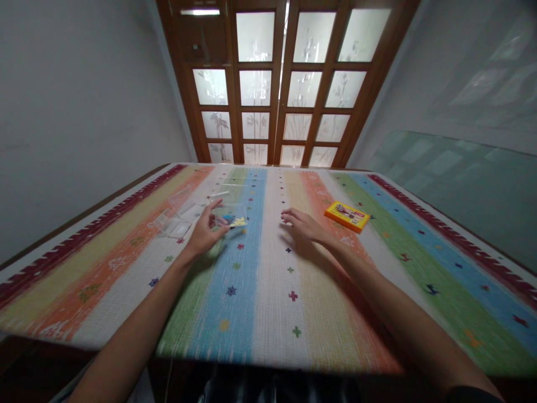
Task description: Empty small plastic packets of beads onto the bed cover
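Note:
My left hand is closed at the edge of a see-through plastic packet or case. Small pale yellow pieces and blue pieces show in it beside my thumb. Whether it is a bag or a stiff case I cannot tell. My right hand hovers over the white stripe of the cloth, palm down, with loosely bent fingers and nothing in them. A yellow box with a printed picture lies on the table to the right of that hand.
Clear plastic containers stand left of my left hand, hard to make out against the cloth. A striped, patterned tablecloth covers the table. Beyond its far edge is a wooden door with glass panes; walls rise on both sides.

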A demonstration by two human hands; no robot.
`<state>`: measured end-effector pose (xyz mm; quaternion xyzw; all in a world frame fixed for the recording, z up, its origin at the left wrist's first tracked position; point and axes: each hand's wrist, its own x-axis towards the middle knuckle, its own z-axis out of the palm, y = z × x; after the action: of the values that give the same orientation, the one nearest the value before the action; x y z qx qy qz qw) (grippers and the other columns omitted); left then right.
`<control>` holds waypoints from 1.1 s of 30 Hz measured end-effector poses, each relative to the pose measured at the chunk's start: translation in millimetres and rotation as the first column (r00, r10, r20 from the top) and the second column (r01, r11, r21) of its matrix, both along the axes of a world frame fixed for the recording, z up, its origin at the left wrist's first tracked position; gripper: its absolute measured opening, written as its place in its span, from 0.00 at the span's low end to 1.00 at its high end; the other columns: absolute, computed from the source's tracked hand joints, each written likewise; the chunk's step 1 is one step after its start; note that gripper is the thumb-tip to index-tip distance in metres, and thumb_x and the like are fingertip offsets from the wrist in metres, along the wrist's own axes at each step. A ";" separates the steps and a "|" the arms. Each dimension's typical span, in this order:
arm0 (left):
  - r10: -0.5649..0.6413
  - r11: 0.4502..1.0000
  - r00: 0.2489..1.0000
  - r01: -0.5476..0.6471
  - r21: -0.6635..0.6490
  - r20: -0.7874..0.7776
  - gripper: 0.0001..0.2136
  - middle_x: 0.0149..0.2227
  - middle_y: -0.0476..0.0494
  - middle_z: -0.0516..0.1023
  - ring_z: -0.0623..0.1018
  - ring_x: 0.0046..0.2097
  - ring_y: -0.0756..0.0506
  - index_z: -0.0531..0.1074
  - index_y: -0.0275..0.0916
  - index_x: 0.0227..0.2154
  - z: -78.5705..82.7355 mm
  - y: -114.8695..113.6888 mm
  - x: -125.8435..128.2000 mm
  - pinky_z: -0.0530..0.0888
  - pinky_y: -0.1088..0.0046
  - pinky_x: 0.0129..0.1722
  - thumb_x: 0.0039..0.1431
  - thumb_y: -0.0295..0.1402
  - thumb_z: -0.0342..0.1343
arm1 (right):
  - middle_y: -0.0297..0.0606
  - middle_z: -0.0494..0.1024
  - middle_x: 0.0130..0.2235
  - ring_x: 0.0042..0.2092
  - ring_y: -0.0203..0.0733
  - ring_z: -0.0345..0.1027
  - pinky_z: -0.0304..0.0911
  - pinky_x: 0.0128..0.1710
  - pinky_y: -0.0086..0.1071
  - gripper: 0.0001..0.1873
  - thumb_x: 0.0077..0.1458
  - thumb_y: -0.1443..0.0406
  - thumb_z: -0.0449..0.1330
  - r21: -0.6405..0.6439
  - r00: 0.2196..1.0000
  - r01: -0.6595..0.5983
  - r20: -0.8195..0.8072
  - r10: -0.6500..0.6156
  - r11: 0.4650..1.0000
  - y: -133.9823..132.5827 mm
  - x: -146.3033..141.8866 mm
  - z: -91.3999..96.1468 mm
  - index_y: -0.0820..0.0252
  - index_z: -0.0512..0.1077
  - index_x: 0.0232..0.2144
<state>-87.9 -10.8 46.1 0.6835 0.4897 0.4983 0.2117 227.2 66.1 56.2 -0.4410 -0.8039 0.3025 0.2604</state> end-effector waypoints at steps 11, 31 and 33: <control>0.298 0.928 0.837 -0.141 0.345 -0.459 0.31 0.61 0.35 0.65 0.76 0.47 0.42 0.56 0.41 0.64 -13.9 18.4 -34.6 0.76 0.56 0.53 0.57 0.24 0.54 | 0.51 0.79 0.48 0.50 0.48 0.71 0.61 0.52 0.37 0.18 0.68 0.63 0.47 0.282 0.862 -0.190 0.506 0.023 0.940 -12.2 7.5 -19.9 0.65 0.75 0.42; 0.221 0.957 0.625 0.011 0.291 -0.749 0.30 0.66 0.44 0.67 0.74 0.55 0.37 0.67 0.47 0.60 -3.6 12.4 -47.0 0.69 0.51 0.58 0.57 0.19 0.44 | 0.50 0.80 0.44 0.43 0.48 0.73 0.61 0.43 0.35 0.17 0.66 0.63 0.47 0.308 0.813 -0.169 0.581 -0.044 0.936 -19.2 -0.1 -15.0 0.64 0.75 0.42; 0.247 0.946 0.606 0.016 0.323 -0.756 0.29 0.66 0.44 0.66 0.74 0.55 0.37 0.67 0.45 0.61 -3.2 12.1 -48.7 0.69 0.51 0.58 0.58 0.19 0.43 | 0.51 0.80 0.44 0.43 0.48 0.73 0.61 0.42 0.36 0.17 0.66 0.63 0.47 0.308 0.812 -0.171 0.582 -0.043 0.936 -19.8 -0.2 -15.0 0.64 0.75 0.42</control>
<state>-136.6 1.3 42.9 0.8222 0.4954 0.2278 -0.1631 227.0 46.3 41.2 -0.4312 -0.8997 0.0163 0.0658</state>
